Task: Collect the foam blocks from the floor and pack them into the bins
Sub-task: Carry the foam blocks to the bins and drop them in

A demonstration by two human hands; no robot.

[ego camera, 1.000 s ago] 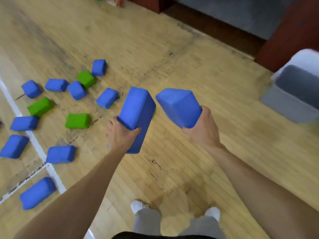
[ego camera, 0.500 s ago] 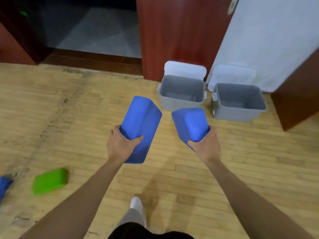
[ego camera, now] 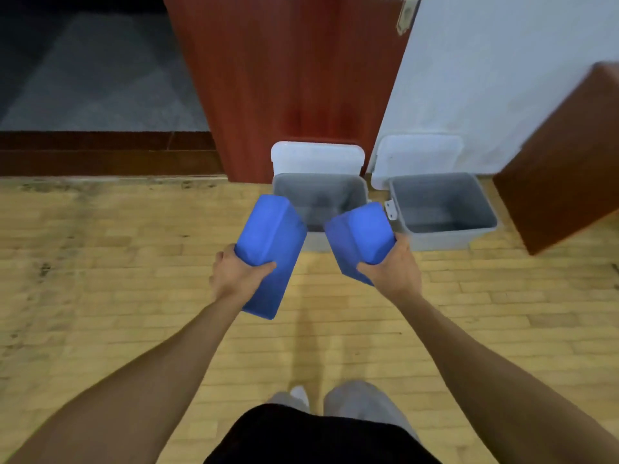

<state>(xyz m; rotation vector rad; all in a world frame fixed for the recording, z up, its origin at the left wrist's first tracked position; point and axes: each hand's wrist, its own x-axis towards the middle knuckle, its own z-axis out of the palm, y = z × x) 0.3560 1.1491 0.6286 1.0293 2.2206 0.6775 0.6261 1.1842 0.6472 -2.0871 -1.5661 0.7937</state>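
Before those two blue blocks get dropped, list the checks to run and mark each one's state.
1. Left hand grips the left blue block: ok.
2. Right hand grips the right blue block: ok.
3. Left bin and right bin open, white lids upright behind them: ok.
4. Room inside: right bin shows no blocks, ok; left bin partly hidden by the held blocks, cannot tell.
5. Blocks over a bin opening: cannot tell; they overlap the left bin in this view, but depth is unclear.
6. Floor ahead of the bins shows no obstacle: ok.
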